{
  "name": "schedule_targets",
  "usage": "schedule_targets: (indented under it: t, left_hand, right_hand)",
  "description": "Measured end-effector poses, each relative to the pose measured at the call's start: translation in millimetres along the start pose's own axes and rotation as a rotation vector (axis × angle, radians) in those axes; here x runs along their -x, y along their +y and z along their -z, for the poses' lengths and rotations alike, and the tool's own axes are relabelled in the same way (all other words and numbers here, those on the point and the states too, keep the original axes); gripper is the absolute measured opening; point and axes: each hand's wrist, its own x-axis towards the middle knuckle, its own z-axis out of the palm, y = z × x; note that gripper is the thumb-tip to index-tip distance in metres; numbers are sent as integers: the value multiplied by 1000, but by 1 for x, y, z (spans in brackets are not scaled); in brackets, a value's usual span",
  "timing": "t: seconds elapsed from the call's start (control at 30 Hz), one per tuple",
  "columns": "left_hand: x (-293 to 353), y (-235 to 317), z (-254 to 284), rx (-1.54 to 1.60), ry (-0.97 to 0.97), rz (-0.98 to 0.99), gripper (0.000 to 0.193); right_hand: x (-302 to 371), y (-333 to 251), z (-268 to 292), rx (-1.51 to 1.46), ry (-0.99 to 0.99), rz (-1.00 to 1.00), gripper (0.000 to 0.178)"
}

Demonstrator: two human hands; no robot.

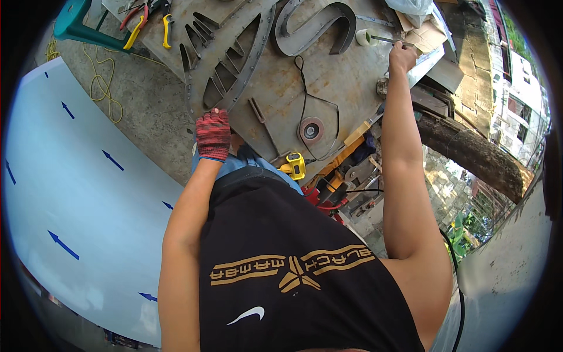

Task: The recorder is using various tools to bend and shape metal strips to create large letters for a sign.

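Note:
My left hand [213, 134], in a red and black knit glove, is at the near end of a grey sheet-metal letter frame [249, 73]. Its fingers are curled and closed on that end; the part under them is hidden. My bare right hand [402, 57] is stretched far out to the right, closed round a thin dark stick-like tool [382, 39]. The tool's far end reaches the mouth of a small white cup [365, 37] with something greenish inside. An S-shaped metal letter [316, 29] lies between my hands, left of the cup.
On the metal table [352, 88] lie a grinding disc [311, 130], a black cord [303, 82], a T-shaped metal bar [265, 126] and pliers [136, 32]. A yellow power tool [295, 166] sits at the near edge. A green stool [73, 23] and pale-blue sheet [88, 176] are left.

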Motion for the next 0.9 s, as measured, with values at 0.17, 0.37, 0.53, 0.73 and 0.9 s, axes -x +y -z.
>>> schedule_targets:
  t: [0.17,0.37,0.53,0.73,0.9]
  left_hand:
    - [-8,5,-5,33,43,-25,23]
    - [-10,5,-10,-20,82,-33,22]
    - [-8,2,-13,-32,101,-43,21]
    - [-5,1,-12,-109,108,-46,24]
    - [-7,4,-5,-102,-41,-27,32]
  right_hand:
    - [-30,28,-49,-583,-278,-462,26]
    - [-18,39,-42,-1159,-568,-692,41]
    - [43,19,39,-1147,-685,-581,53]
    - [117,78,153,-1047,-271,-156,28]
    - [140,230,239,-1130,191,-470,19]
